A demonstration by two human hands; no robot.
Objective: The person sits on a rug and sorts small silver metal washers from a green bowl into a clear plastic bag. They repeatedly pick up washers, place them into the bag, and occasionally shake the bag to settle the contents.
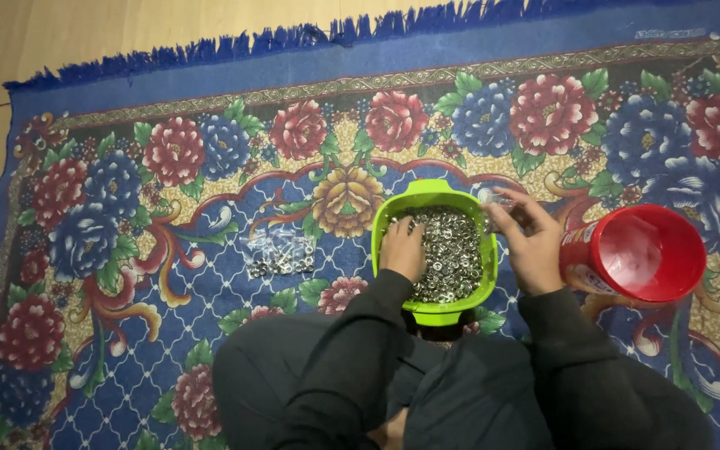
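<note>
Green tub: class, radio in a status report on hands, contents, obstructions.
Left hand down in the small metal pieces filling the green tub. Right hand at the rim, pinching a small clear bag. Red container lies alongside, apart.

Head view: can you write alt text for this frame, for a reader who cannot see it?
A person's left hand digs into a green bowl full of small silvery metal rings, while the right hand holds a small clear bag at its rim. A filled clear bag and a red container lie on the floral rug.
</note>
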